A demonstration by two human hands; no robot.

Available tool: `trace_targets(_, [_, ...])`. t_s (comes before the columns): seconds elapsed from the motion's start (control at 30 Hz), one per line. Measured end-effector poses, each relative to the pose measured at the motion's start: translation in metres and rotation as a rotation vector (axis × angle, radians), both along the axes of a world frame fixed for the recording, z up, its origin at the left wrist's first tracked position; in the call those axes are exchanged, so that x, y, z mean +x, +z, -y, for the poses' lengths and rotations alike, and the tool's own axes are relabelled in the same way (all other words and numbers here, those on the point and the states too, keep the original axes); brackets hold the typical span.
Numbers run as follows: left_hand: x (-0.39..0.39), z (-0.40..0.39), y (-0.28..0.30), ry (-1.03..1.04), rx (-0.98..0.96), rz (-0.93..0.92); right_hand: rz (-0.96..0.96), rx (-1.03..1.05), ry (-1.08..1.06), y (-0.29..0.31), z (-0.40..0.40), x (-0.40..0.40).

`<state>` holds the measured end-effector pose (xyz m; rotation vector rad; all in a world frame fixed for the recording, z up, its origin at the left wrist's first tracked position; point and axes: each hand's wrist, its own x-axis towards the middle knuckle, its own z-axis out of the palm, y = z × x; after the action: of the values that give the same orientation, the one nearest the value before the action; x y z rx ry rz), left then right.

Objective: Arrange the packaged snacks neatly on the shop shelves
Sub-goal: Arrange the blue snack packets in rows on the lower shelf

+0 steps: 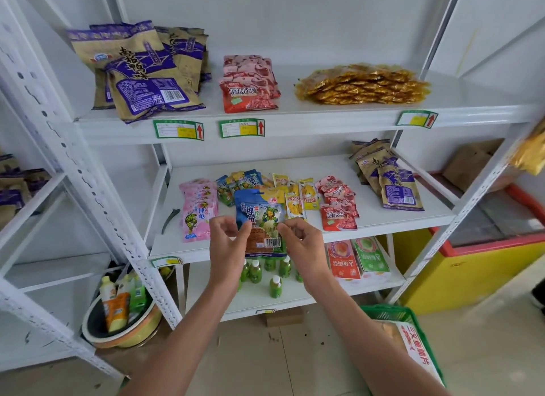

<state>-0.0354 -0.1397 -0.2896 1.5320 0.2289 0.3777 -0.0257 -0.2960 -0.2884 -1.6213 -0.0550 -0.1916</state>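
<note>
Head view: nearest me, the left hand [228, 234] and right hand [300, 236] each pinch a lower side edge of a blue snack packet [261, 218], held upright over the front lip of the middle shelf [383, 218]. It looks light, crinkly and slippery, so the sealed edges seem the best hold. Behind it lie loose blue packets [240, 183]; further up, purple bags [138, 71].
</note>
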Motion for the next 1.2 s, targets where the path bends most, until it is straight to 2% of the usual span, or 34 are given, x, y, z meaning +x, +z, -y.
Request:
trace_targets(0.1, [-0.004, -0.002, -0.006, -0.021, 0.135, 0.069, -0.016, 0.0, -0.041, 0.002, -0.004, 0.0])
trace_targets(0.17, [-0.004, -0.001, -0.006, -0.051, 0.152, 0.028, -0.013, -0.013, -0.079, 0.004, -0.009, -0.003])
trace_targets(0.27, [-0.002, 0.002, -0.006, -0.136, 0.077, -0.017, 0.029, -0.021, -0.022, 0.01, -0.028, -0.019])
trace_targets(0.4, [-0.007, 0.01, -0.012, -0.231, -0.133, -0.051, 0.011, -0.058, 0.064, 0.008, -0.052, -0.029])
trace_targets(0.53, [0.004, -0.008, -0.032, -0.19, -0.141, -0.171, -0.073, -0.295, -0.102, -0.021, -0.042, -0.014])
trace_targets(0.63, [0.021, -0.022, -0.047, -0.231, -0.137, -0.257, -0.202, -0.369, -0.041, -0.04, -0.027, 0.004])
trace_targets(0.77, [0.055, -0.034, -0.076, -0.247, 0.025, -0.242, -0.188, -0.355, 0.006, -0.069, -0.019, 0.041])
trace_targets(0.9, [0.095, -0.038, -0.106, -0.204, 0.135, -0.229, -0.289, -0.413, 0.029, -0.1, -0.012, 0.088])
trace_targets(1.07, [0.14, -0.041, -0.133, -0.02, 0.58, -0.116, -0.361, -0.523, 0.059, -0.132, -0.011, 0.165])
trace_targets(1.2, [0.165, -0.041, -0.158, -0.11, 1.017, -0.147, -0.327, -0.741, 0.139, -0.146, -0.025, 0.21])
